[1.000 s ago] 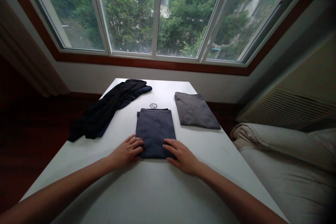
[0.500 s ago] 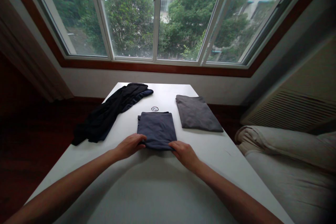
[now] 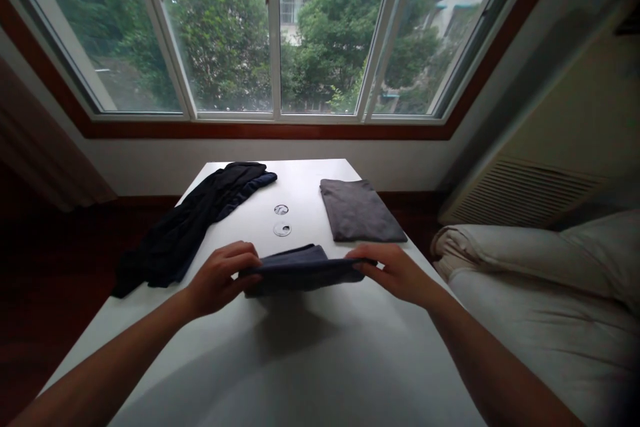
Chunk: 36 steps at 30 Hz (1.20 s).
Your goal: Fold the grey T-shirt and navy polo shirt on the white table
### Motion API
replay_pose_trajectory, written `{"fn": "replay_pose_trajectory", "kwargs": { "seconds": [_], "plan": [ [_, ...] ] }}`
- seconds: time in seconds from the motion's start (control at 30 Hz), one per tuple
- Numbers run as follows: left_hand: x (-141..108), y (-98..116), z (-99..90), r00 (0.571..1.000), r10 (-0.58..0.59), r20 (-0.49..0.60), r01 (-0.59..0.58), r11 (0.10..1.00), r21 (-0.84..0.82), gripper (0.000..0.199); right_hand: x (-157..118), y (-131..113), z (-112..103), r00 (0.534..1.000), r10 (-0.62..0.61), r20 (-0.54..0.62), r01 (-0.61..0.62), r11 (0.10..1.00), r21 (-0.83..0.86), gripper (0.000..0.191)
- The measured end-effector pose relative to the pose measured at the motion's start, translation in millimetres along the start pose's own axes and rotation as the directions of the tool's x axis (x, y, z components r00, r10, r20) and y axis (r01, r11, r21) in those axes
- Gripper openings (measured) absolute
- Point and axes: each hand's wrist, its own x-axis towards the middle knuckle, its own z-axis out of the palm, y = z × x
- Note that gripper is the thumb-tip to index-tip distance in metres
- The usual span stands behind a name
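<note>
A folded dark blue-grey garment [image 3: 305,272] is held up off the white table [image 3: 300,373], seen nearly edge-on, with its shadow below. Its exact kind does not show. My left hand [image 3: 220,277] pinches its left end between thumb and fingers. At the opposite end, my right hand [image 3: 395,271] grips the other corner the same way. Beyond it to the right lies a flat, folded grey garment [image 3: 361,210]. Black and navy clothes [image 3: 195,227] lie in a loose, long heap along the table's left edge.
Two small round printed marks, an upper one [image 3: 281,209] and a lower one [image 3: 283,229], show on the tabletop. A pale padded cover [image 3: 540,280] bulges beside the table's right edge. Past the far end stand a wall and a window [image 3: 275,117].
Both hands have lifted the dark blue-grey garment off the table and tilted it edge-on, moving farther apart. A second round mark is now uncovered. The view has shifted slightly right.
</note>
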Motion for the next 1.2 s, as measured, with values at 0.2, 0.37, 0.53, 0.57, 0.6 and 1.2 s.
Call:
{"fn": "replay_pose_trajectory", "kwargs": {
  "seconds": [0.2,0.37,0.53,0.57,0.6,1.2],
  "plan": [
    [33,31,-16.5,0.998,-0.065,-0.020,0.058,0.966,-0.250,0.042,-12,-25,-53,0.997,-0.022,-0.073,0.022,1.000,0.004,0.024],
    [95,8,0.7,0.988,-0.145,-0.053,0.119,0.937,-0.329,0.042,13,7,-86,0.987,0.149,-0.056,-0.145,0.987,0.061,0.039],
    [207,-18,21.1,0.976,-0.126,-0.179,0.036,0.899,-0.436,0.042,74,58,-138,0.930,0.286,-0.230,-0.280,0.958,0.058,0.035],
    [232,-22,21.4,0.964,-0.125,-0.234,0.006,0.893,-0.451,0.040,87,64,-153,0.913,0.281,-0.297,-0.285,0.958,0.029,0.033],
    [256,-25,20.4,0.953,-0.119,-0.278,-0.022,0.890,-0.455,0.038,98,68,-169,0.893,0.259,-0.368,-0.285,0.958,-0.016,0.029],
    [228,-106,249.1,0.998,-0.063,0.007,0.063,0.997,0.054,0.010,16,223,-114,0.864,0.497,0.077,-0.261,0.574,-0.776,0.022]
  ]
}}
